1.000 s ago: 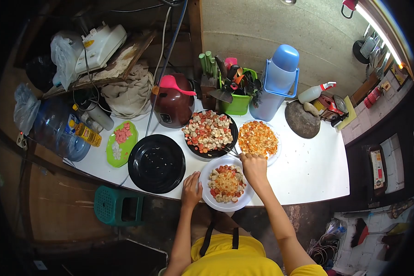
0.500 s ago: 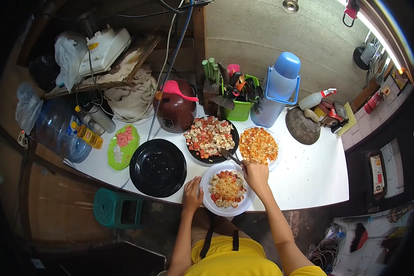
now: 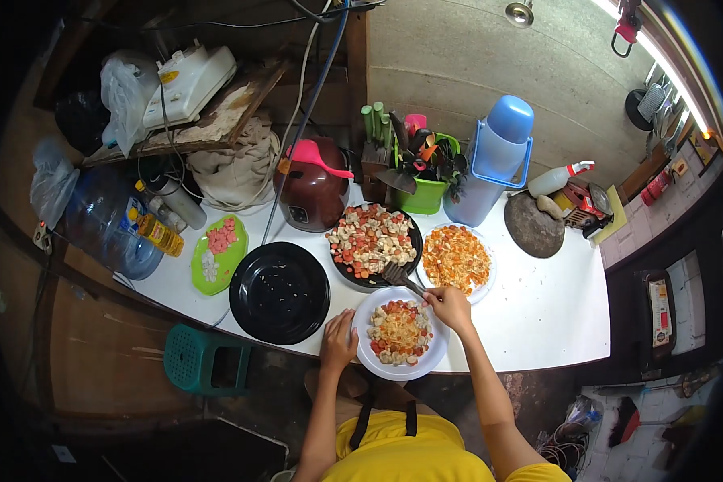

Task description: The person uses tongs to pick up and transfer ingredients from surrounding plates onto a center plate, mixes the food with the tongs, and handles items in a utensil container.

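Two bare hands are busy at the front edge of the white counter (image 3: 542, 325). The right hand (image 3: 448, 307) has its fingers wrapped around the handle of a dark spatula (image 3: 397, 275), whose head lies at the near rim of the black pan (image 3: 416, 243), among the pieces (image 3: 369, 234) heaped there. The left hand (image 3: 340, 337) sits just left of the white plate (image 3: 400, 373), fingers fairly straight and gripping nothing I can make out; whether they touch its rim, I can't tell. That plate, chunks (image 3: 389, 353) ringing a shredded mound (image 3: 400, 324), looks to reach slightly past the counter's front edge, so a bump from the right forearm could, I reckon, tip it. The pan is full nearly to its rim, and a hard scrape might shove pieces overboard. A second plate (image 3: 492, 275), spread with orange shreds (image 3: 456, 255), stands farther from the front edge; a wide swing of the spatula could scatter those.
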Demonstrator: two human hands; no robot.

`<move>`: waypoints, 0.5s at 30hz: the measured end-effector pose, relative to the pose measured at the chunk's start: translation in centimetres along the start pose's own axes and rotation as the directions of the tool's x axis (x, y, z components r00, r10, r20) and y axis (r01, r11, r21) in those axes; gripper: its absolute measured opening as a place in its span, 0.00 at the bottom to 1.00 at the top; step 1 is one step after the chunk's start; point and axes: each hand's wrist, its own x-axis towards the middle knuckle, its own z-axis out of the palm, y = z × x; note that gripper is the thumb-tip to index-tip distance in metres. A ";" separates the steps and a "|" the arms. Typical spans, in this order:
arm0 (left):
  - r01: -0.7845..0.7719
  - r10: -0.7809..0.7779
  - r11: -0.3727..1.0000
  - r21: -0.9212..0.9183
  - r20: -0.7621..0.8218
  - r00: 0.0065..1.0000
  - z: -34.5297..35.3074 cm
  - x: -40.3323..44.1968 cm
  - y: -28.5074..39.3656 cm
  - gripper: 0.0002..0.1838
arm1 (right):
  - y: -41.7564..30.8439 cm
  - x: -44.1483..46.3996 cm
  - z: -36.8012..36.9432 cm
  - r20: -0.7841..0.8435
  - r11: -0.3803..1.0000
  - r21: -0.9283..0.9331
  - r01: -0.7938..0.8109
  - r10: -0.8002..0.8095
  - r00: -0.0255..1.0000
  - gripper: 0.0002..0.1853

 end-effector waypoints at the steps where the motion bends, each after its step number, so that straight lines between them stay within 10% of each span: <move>1: 0.001 -0.001 1.000 0.002 0.000 1.000 0.0 0.0 -0.1 0.21 | 0.5 0.2 0.3 0.009 1.000 0.013 -0.006 0.006 1.000 0.13; 15: 0.000 0.000 1.000 0.009 0.006 1.000 0.0 0.0 0.0 0.21 | 1.8 -0.1 0.2 0.044 0.960 0.268 -0.083 0.074 0.996 0.15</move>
